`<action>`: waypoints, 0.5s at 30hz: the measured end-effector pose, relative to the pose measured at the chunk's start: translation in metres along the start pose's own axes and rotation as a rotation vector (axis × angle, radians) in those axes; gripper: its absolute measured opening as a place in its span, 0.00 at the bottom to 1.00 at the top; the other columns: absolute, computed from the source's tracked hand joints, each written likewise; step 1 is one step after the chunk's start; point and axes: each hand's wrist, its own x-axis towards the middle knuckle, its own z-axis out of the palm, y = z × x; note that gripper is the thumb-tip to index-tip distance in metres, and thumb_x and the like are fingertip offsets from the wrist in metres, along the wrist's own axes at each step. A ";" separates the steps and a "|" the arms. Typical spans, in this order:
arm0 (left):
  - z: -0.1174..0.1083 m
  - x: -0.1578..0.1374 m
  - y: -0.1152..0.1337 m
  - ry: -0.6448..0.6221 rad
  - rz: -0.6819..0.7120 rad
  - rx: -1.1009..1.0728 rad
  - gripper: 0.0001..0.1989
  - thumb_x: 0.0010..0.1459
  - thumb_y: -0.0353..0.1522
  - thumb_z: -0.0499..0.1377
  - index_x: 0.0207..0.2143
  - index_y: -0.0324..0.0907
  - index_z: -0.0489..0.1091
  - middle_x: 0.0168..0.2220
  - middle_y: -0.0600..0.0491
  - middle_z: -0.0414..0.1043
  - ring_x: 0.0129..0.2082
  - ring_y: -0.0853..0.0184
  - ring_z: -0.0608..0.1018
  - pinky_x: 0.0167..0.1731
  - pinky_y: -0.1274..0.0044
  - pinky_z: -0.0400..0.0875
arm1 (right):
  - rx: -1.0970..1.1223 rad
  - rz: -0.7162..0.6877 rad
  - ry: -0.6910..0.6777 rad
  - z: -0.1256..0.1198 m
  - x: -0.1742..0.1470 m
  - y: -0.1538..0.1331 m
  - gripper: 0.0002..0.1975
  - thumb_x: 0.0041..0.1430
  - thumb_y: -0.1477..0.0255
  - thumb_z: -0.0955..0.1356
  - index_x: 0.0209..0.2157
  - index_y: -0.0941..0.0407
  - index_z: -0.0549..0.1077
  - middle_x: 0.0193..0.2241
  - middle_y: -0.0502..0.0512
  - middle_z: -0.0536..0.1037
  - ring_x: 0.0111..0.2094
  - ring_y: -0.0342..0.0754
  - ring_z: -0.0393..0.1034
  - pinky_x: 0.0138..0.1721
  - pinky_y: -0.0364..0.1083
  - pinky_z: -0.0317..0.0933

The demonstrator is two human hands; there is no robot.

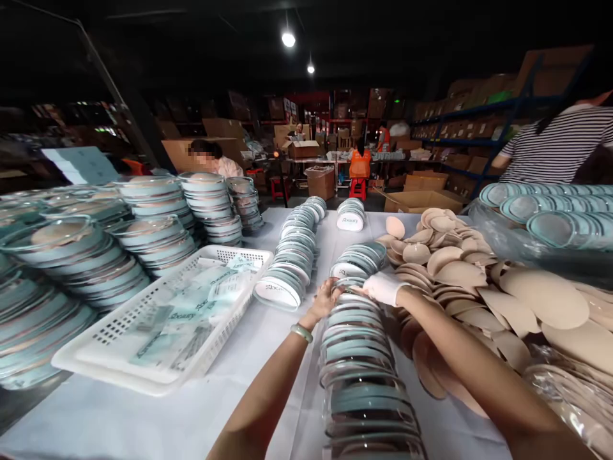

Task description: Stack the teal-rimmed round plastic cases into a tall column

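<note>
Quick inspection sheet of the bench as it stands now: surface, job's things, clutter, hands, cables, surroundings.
Surface: white table cover, crowded.
Job's things: a long row of round clear-lidded cases lying overlapped, running from the near edge toward the hands.
Clutter: white perforated basket with printed packets on the left; more case rows in the middle; tall case stacks at left; heap of beige puffs at right.
Hands: left hand, bare, and right hand, in a white covering, both rest on the row's far end; grip unclear.
Cables: nothing seen.
Surroundings: dim warehouse, shelving with cartons, other people at work, one in a striped shirt.
</note>
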 end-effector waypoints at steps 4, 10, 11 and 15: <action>0.002 -0.012 0.002 -0.054 0.040 -0.127 0.13 0.61 0.44 0.60 0.43 0.46 0.70 0.47 0.49 0.75 0.53 0.60 0.74 0.59 0.71 0.66 | 0.066 0.076 0.054 0.006 -0.018 0.010 0.19 0.63 0.57 0.72 0.29 0.60 0.74 0.29 0.53 0.77 0.33 0.43 0.72 0.42 0.46 0.67; -0.006 -0.017 -0.001 -0.014 -0.003 -0.230 0.23 0.55 0.55 0.60 0.33 0.45 0.67 0.34 0.54 0.71 0.41 0.62 0.74 0.49 0.73 0.67 | 0.254 0.093 0.347 0.016 -0.072 0.007 0.25 0.71 0.58 0.57 0.46 0.61 0.77 0.45 0.65 0.80 0.45 0.50 0.75 0.51 0.49 0.67; -0.008 -0.014 -0.001 -0.019 -0.009 -0.237 0.23 0.53 0.55 0.62 0.31 0.45 0.66 0.33 0.54 0.71 0.39 0.63 0.73 0.48 0.73 0.67 | 0.295 0.094 0.412 0.022 -0.075 0.005 0.28 0.71 0.58 0.55 0.55 0.63 0.72 0.54 0.67 0.76 0.54 0.50 0.72 0.58 0.50 0.64; -0.016 -0.006 0.003 -0.109 -0.012 -0.249 0.25 0.49 0.55 0.65 0.31 0.43 0.70 0.31 0.53 0.74 0.39 0.61 0.75 0.49 0.71 0.69 | 0.411 0.067 0.397 0.053 -0.060 -0.004 0.35 0.67 0.53 0.61 0.66 0.61 0.63 0.66 0.66 0.65 0.67 0.53 0.60 0.68 0.54 0.57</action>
